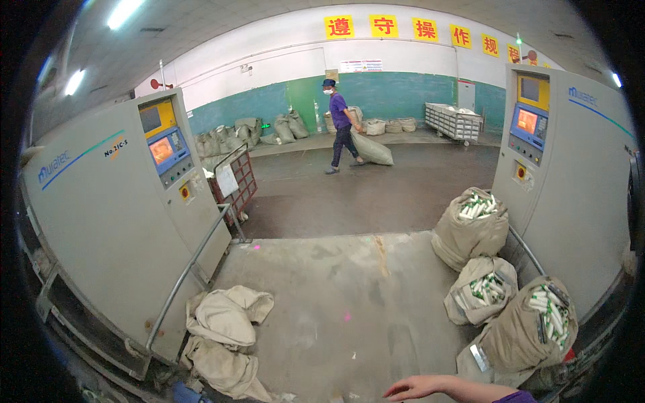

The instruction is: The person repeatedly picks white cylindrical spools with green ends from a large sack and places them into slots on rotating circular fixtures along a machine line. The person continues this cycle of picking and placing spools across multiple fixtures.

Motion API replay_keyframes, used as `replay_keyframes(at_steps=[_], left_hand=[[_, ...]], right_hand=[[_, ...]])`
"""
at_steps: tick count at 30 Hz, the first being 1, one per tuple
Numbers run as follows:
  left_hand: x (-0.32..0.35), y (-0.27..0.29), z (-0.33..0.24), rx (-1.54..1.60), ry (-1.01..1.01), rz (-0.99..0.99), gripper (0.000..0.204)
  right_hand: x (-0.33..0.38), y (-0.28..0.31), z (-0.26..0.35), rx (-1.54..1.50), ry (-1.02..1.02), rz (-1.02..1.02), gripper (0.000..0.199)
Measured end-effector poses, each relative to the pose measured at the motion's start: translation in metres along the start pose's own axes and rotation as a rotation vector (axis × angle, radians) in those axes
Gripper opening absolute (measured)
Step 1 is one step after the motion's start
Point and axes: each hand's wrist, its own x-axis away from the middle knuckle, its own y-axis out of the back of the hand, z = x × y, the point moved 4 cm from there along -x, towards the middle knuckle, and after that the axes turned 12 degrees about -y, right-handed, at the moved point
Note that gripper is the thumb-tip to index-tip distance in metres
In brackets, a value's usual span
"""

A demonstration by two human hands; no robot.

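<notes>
Low at the bottom edge, my right hand (418,386) reaches in from the right with a purple sleeve behind it. Its fingers stretch leftward, and nothing shows in them. Nearest to it, on the right, stands an open cloth sack (512,341) full of white and green bobbins (552,316). Two more sacks of such bobbins, a smaller sack (463,307) and a taller sack (469,236), stand farther off along the same side. My left hand is out of the picture.
Slack cloth sacks (228,316) lie at the left beside a metal rail (195,258). Tall grey machine cabinets (107,201) flank both sides. Ahead, a person (341,124) drags a full sack (373,149). A red cage cart (235,185) and a white trolley (451,125) stand beyond.
</notes>
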Motion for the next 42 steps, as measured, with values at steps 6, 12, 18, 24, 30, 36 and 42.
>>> replay_keyframes(at_steps=[6,12,18,24,30,36,42], left_hand=[[-0.166,0.104,-0.051,-0.057,0.038,-0.065,0.033],[-0.382,0.167,-0.091,-0.174,-0.289,0.271,0.040],[-0.572,0.212,-0.129,-0.200,-0.155,0.515,0.053],[-0.752,0.266,-0.233,-0.631,-0.394,0.511,0.055],[-0.922,0.331,-0.311,-0.622,-0.415,0.544,0.056],[-1.134,0.423,-0.356,-0.464,-0.300,0.625,0.053],[-1.336,0.479,-0.466,-0.461,-0.314,0.834,0.052]], right_hand=[[-0.114,0.102,0.037,-0.022,-0.031,0.111,0.056],[-0.191,0.237,0.042,-0.310,-0.126,-0.115,0.056],[-0.293,0.370,-0.037,-0.456,-0.139,-0.172,0.049],[-0.384,0.565,-0.101,-0.266,-0.008,0.064,0.046],[-0.443,0.751,-0.119,-0.196,-0.092,0.111,0.051],[-0.547,0.935,-0.126,-0.287,-0.152,-0.011,0.051],[-0.600,1.126,-0.113,-0.410,-0.226,-0.184,0.051]])
